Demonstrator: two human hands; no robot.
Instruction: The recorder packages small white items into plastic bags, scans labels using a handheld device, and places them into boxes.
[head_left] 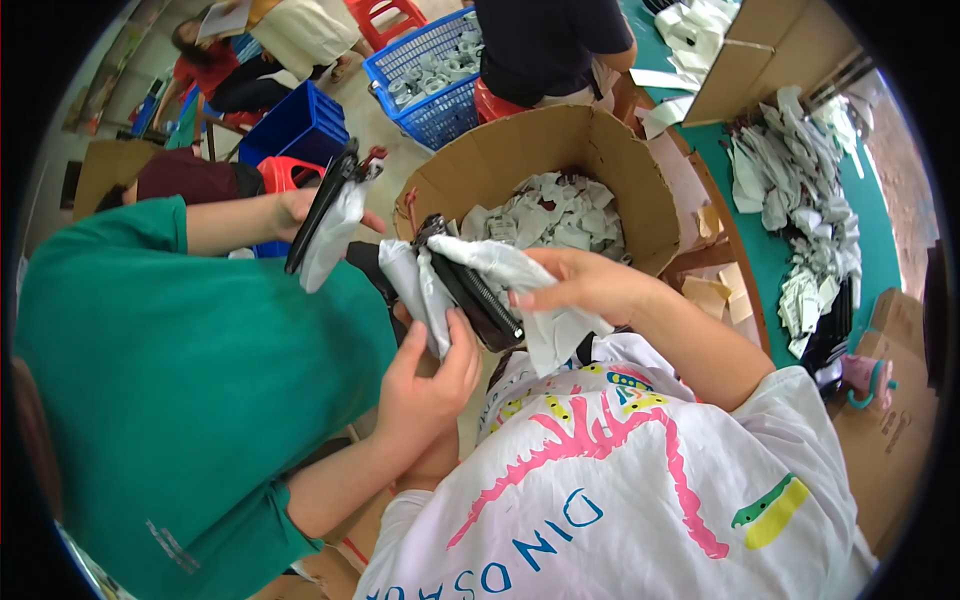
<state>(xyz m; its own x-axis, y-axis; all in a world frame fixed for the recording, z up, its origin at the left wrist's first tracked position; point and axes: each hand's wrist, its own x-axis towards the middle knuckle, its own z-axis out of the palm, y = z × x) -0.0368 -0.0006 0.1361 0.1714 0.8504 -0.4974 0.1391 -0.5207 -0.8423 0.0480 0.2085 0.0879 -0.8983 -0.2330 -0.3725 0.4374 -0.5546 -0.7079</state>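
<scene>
A bundle of black zippered pieces (478, 300) hangs in front of me, partly wrapped in thin white sheets. My right hand (575, 285) is closed on a loose white wrapping sheet (555, 335), thumb pressed against fingers. Of my left arm, the forearm (435, 468) shows; the hand lies behind a co-worker's hand (430, 385), so its fingers are hidden. That co-worker, in a green shirt, grips a grey-white wrapped piece (415, 290) of the bundle. Their other hand (300, 215) holds another black piece (325, 205) with white wrapping and a dark red cord.
Beyond the bundle stands a big cardboard box (650, 190) with crumpled white sheets (550, 215) inside. On the right, a green table (885, 235) carries a heap of grey-white wrapped pieces (800, 180). Farther off are a blue basket (430, 120), a blue crate (300, 125) and several people.
</scene>
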